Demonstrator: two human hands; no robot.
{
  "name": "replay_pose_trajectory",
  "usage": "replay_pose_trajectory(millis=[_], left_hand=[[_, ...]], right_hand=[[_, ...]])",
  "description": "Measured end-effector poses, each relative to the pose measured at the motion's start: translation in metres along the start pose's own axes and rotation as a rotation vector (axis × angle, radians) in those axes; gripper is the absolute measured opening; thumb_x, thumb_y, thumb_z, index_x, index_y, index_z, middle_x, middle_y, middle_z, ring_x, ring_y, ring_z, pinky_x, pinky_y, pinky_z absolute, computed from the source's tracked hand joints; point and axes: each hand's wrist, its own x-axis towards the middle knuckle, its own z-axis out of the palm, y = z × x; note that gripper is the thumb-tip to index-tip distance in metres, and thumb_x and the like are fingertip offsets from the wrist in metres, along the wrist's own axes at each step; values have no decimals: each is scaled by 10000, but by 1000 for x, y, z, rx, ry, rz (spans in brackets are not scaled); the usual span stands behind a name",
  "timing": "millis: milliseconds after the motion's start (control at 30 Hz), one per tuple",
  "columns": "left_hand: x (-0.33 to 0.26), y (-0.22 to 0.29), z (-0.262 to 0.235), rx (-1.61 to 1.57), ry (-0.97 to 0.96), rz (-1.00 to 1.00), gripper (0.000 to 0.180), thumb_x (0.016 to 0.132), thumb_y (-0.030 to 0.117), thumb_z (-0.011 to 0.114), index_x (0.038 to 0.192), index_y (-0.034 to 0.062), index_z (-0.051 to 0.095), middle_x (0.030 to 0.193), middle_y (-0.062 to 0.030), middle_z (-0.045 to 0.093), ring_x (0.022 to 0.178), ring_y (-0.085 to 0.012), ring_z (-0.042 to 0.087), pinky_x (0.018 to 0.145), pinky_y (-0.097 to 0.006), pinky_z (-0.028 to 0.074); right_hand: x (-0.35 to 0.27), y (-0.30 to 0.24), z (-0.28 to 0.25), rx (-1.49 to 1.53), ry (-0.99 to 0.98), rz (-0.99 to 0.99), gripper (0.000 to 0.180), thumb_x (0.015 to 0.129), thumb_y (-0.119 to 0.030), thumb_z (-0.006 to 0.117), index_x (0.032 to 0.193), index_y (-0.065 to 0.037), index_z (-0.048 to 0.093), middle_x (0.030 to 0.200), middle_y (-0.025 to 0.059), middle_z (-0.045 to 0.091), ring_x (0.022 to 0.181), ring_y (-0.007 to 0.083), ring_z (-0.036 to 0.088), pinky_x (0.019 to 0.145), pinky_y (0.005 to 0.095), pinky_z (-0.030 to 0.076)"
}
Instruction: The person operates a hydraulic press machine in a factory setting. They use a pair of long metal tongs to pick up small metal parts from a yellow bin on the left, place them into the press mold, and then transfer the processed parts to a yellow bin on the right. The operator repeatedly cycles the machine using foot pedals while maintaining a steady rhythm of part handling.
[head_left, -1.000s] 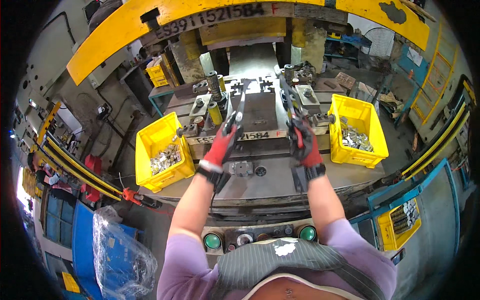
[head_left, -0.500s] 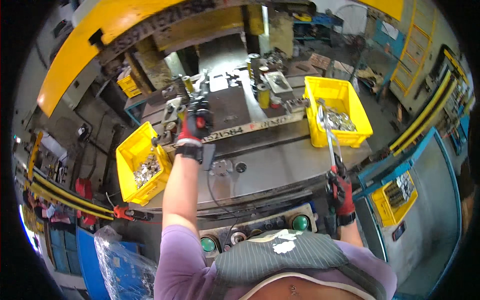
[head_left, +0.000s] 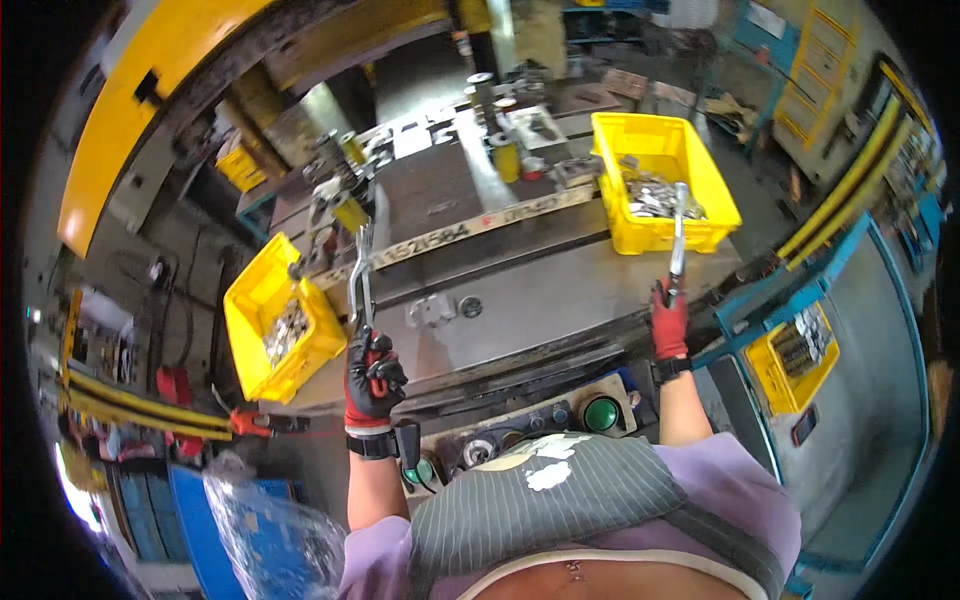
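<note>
Tongs (head_left: 360,275) of thin steel stand up from the left hand (head_left: 372,375), clenched low on their handles over the worktop (head_left: 540,320), tips near the left bin (head_left: 270,335). The right hand (head_left: 669,322) grips a second pair (head_left: 678,235), tips in the right bin (head_left: 665,185) among metal parts (head_left: 650,198). Both tools look stiff, light and slick; the handle ends seem the surest hold.
</note>
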Motion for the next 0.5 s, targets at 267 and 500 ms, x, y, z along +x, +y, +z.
replay_pose_trajectory(millis=[267, 500], left_hand=[[-55, 35, -25, 488, 410, 732, 138, 882, 301, 485, 876, 166, 461, 637, 37, 424, 433, -55, 353, 381, -201, 292], [-61, 38, -131, 474, 801, 563, 235, 790, 367, 598, 917, 186, 517, 595, 31, 452, 399, -78, 393, 350, -220, 325]], right_hand=[[7, 35, -4, 188, -54, -38, 375, 856, -191, 551, 1172, -6, 468, 1052, 77, 556, 864, 133, 513, 781, 280, 412], [-1, 5, 13, 309, -44, -3, 447, 847, -143, 563, 1238, -18, 387, 1014, 24, 538, 814, 89, 485, 742, 240, 409]])
